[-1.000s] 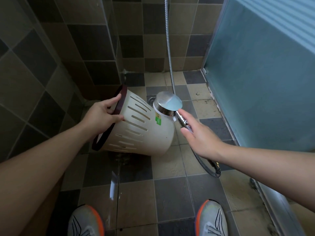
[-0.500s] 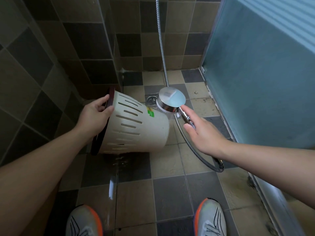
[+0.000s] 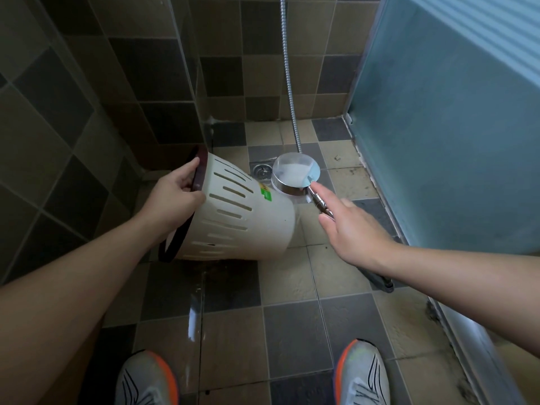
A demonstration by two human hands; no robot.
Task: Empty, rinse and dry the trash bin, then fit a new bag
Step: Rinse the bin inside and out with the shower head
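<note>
A cream plastic trash bin [image 3: 245,217] with long slots in its side and a dark brown rim lies tipped on its side, held up a little above the tiled shower floor [image 3: 292,325]. Its open mouth faces left and its closed bottom faces right. The left hand [image 3: 175,194] grips the dark rim, with the thumb on the outside and the fingers curled over the edge into the bin. A small green and yellow sticker [image 3: 265,192] sits on the bin's top side. Just right of the bin is a round shiny metal shower head [image 3: 295,173], with its flat face turned up. The right hand [image 3: 353,232] holds its thin metal handle from above (the fingers are stretched out long, and the pointing finger lies along the handle). A silver shower hose [image 3: 289,71] hangs down the far wall. A small metal floor drain [image 3: 261,171] sits on the floor behind the bin. A frosted blue glass door [image 3: 444,127] stands on the right. Two grey shoes with orange edges [image 3: 362,375] show at the near edge.
</note>
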